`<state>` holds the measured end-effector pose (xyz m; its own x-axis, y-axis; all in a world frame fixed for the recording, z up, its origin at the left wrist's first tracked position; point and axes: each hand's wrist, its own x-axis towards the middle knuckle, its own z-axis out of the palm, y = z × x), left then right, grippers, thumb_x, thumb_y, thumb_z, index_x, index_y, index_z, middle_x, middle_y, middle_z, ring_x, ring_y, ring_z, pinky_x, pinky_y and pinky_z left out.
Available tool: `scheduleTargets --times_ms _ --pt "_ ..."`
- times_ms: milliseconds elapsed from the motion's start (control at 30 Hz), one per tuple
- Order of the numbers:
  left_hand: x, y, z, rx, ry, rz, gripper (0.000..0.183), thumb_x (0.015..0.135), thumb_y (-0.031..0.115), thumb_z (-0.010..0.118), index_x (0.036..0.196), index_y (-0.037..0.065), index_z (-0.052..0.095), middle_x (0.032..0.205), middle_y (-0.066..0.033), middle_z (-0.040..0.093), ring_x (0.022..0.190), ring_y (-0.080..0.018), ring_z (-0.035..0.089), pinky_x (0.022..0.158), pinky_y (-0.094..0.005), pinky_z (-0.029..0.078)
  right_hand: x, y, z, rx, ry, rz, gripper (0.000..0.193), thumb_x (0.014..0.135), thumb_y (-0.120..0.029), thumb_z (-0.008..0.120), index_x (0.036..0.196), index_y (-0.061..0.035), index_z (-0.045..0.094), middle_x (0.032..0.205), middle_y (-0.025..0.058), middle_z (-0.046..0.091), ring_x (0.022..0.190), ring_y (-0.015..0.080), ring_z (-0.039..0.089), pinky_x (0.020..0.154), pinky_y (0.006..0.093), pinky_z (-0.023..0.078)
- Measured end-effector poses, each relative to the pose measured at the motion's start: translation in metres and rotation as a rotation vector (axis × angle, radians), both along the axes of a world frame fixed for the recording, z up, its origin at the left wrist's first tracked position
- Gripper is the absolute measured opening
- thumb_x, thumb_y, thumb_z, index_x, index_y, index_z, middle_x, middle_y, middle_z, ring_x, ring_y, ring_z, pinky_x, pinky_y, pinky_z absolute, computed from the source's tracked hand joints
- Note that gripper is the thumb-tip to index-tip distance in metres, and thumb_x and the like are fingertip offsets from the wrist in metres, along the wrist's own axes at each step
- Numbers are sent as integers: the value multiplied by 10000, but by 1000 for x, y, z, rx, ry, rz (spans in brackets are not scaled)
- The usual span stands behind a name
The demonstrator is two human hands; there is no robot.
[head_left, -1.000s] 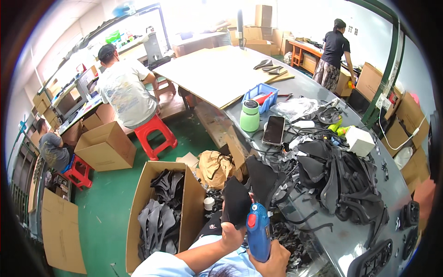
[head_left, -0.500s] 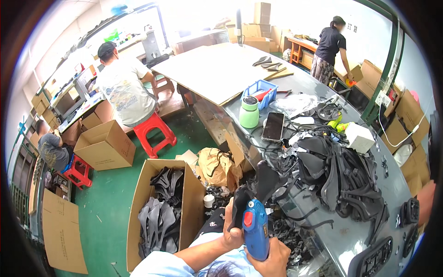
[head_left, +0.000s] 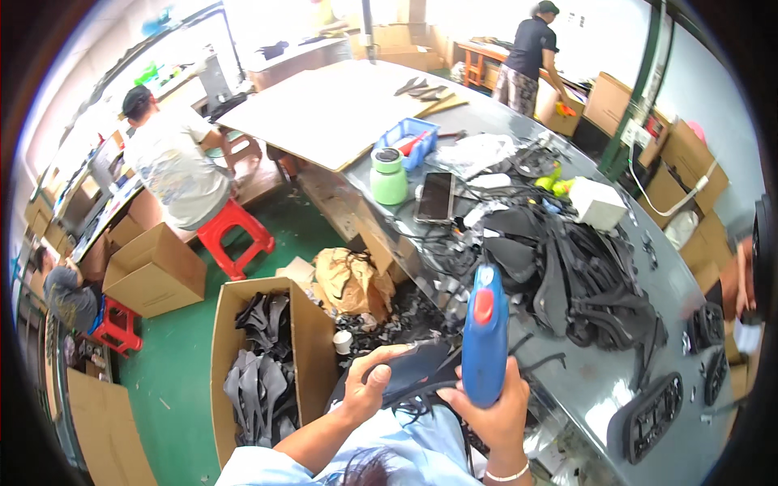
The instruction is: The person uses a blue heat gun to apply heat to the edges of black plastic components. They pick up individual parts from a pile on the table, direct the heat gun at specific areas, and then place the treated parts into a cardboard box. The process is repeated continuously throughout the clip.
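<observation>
Near the bottom centre my left hand [head_left: 366, 389] holds a curved black padded piece [head_left: 415, 364] between thumb and fingers. The piece lies nearly level, its far end pointing right. My right hand [head_left: 494, 405] is wrapped round a blue handheld power tool [head_left: 485, 356] with a red button on top. The tool points away from me, just right of the black piece; whether its tip touches anything I cannot tell. To the left of my left hand stands an open cardboard box [head_left: 312, 348] with several black shaped pieces [head_left: 261, 389] in it.
On the grey table [head_left: 583, 389] lie a heap of black pieces [head_left: 567, 283], a phone [head_left: 436, 197], a green bottle [head_left: 389, 176], a blue basket [head_left: 421, 144] and a white box [head_left: 598, 201]. Black scraps and a brown bag [head_left: 352, 279] lie below. Other people work at the back.
The blue tool has moved up and right, away from the black piece. My left hand has turned the piece from upright to nearly level. The whole view has shifted.
</observation>
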<state>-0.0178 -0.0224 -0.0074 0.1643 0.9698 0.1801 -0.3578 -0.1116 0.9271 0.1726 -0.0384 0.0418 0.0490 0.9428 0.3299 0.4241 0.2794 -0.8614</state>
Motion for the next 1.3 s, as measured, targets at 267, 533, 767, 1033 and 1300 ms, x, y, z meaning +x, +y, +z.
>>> scheduleTargets --times_ms 267,533,767,1033,1300 --pt "17 2 15 517 203 436 481 835 385 590 1056 -41 552 914 -139 598 874 -210 589 763 -351 491 9 14 9 -154 358 -9 336 665 -104 757 898 -26 528 686 21 568 621 66 518 590 231 449" --pt "50 -28 -12 340 137 -381 324 850 301 584 955 -5 599 982 -125 606 952 -210 549 843 -354 407 3 15 11 -131 591 -1 321 706 -87 734 940 -15 526 741 -11 530 663 52 473 616 190 412" --pt "62 -3 22 -212 -547 -34 560 833 424 602 1175 -4 488 1138 -143 557 1072 -235 529 967 -391 378 -10 12 19 -123 473 111 412 684 -90 761 1013 2 531 836 58 632 781 116 600 695 275 493" --pt "29 24 46 158 -560 276 467 911 444 454 1189 69 455 1146 -128 538 1093 -256 523 945 -399 435 -20 -25 1 -25 -168 51 434 609 -259 802 750 -33 458 606 168 511 570 382 529 505 432 412" --pt "22 26 41 276 -558 401 490 896 441 490 1209 71 426 1184 -156 512 1101 -271 513 975 -408 402 -30 -35 -7 5 -212 129 429 631 -265 799 753 -32 460 608 167 511 571 375 530 508 429 414"
